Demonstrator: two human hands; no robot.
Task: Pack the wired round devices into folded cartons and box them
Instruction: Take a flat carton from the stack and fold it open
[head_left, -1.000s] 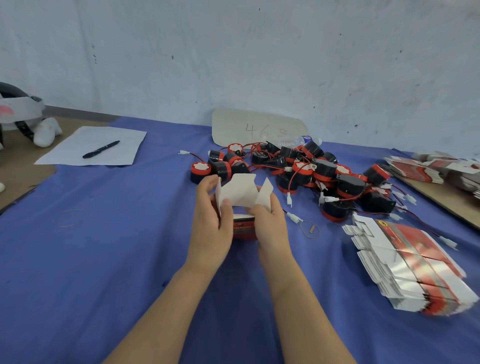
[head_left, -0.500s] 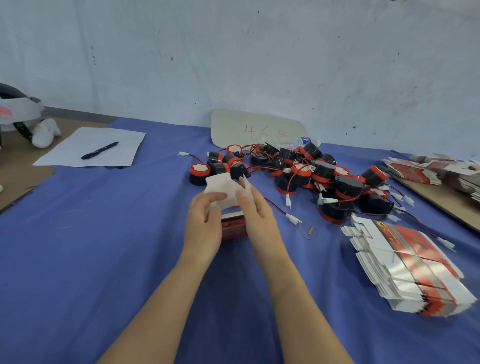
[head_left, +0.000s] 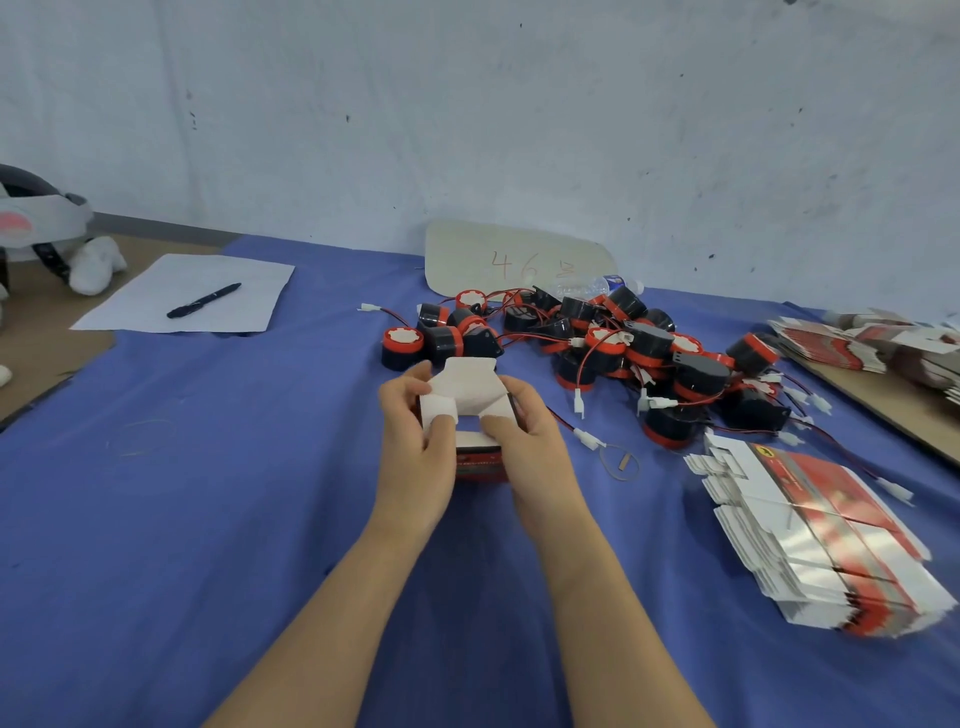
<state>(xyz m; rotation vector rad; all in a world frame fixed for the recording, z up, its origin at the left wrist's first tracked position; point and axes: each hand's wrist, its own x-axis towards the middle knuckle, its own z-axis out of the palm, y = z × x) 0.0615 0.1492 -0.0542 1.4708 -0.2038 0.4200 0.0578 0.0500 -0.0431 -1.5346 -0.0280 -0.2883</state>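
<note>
Both hands are closed on a single carton (head_left: 470, 402) at the middle of the blue bench (head_left: 208, 493). Our left hand (head_left: 415, 447) grips its left side with the thumb pressing a white side flap, and our right hand (head_left: 532, 447) grips the right side with its thumb on the opposite flap. The larger top flap stands up beyond the fingers. The carton's red printed body shows between the two hands; whether a device already sits inside, we cannot tell. We judge the step to be closing this end. To do it well, we would press both side flaps flat and square first and hold lightly enough not to crush the walls. Then we would draw the top flap toward us and tuck its tongue cleanly inside. A wire with a white connector (head_left: 589, 439) trails just beside the right hand; if it belongs to this carton, it should go in before the flap shuts, or it may be pinched. The heap of wired round devices (head_left: 649, 358) lies just beyond and to the right of the hands, and the stack of flat cartons (head_left: 821, 540) lies well to the right.
</note>
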